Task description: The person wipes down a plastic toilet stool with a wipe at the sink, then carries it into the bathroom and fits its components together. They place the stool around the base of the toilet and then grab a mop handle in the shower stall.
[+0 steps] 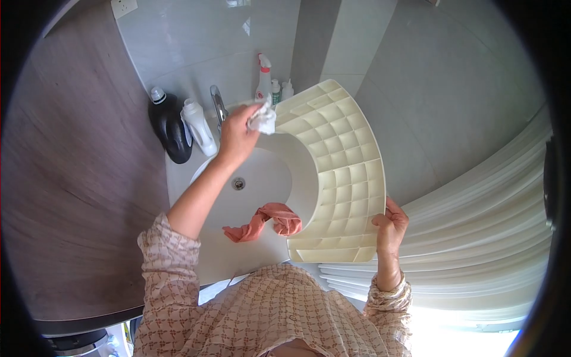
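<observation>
Above the far part of the washbasin (267, 175), the person's left hand (238, 137) has its fingers closed on a crumpled white wad (262, 121), cloth or paper, I can't quite tell which. Off to the right, the right hand (391, 227) grips the outer edge of a curved cream panel (350, 174), thumb on its gridded face; the panel spans the basin's right side. A pink cloth (256, 227) lies at the near edge, and a black bottle (169, 128) and a white bottle (199, 128) stand left of the tap (218, 104)
</observation>
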The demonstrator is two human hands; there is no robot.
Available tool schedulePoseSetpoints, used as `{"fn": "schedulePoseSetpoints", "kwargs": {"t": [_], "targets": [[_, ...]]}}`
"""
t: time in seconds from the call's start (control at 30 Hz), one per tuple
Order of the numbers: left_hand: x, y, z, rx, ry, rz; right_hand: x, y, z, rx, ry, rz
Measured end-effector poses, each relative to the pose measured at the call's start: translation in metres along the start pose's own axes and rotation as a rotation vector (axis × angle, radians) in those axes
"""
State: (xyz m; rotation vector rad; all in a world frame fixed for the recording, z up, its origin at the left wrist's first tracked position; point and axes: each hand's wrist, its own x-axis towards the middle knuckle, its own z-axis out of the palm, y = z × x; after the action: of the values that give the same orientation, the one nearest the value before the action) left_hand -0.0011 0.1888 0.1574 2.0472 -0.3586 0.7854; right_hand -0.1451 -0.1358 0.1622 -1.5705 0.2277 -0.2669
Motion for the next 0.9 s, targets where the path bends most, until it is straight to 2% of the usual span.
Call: {"fn": "schedulePoseSetpoints", "kwargs": {"t": [0.03, 0.13, 0.27, 0.37, 0.5, 0.57, 0.63, 0.9], "targets": [[0.012, 0.002, -0.005, 0.125, 0.003, 0.042, 0.001, -0.004, -0.002, -0.013, -0.02, -0.002], [0.034, -0.002, 0.003, 0.253, -0.048, 0.061, 0.005, -0.015, -0.009, -0.048, -0.096, -0.002], [0.058, 0.004, 0.028, 0.429, -0.121, 0.211, 0.017, -0.027, -0.016, -0.076, -0.227, 0.016], [0.064, 0.01, 0.037, 0.591, -0.138, 0.194, 0.014, -0.034, -0.015, -0.089, -0.247, -0.031], [0.033, -0.037, 0.037, 0.573, -0.208, 0.098, 0.0, -0.029, -0.016, -0.036, -0.169, -0.126], [0.022, -0.063, 0.031, 0.523, -0.255, 0.093, 0.003, -0.037, -0.011, -0.147, -0.179, -0.114], [0.015, -0.059, 0.029, 0.513, -0.265, 0.098, -0.002, -0.041, -0.014, -0.206, -0.183, -0.07], [0.051, -0.007, 0.026, 0.535, -0.171, 0.234, 0.021, -0.031, -0.025, -0.111, -0.285, -0.032]]}}
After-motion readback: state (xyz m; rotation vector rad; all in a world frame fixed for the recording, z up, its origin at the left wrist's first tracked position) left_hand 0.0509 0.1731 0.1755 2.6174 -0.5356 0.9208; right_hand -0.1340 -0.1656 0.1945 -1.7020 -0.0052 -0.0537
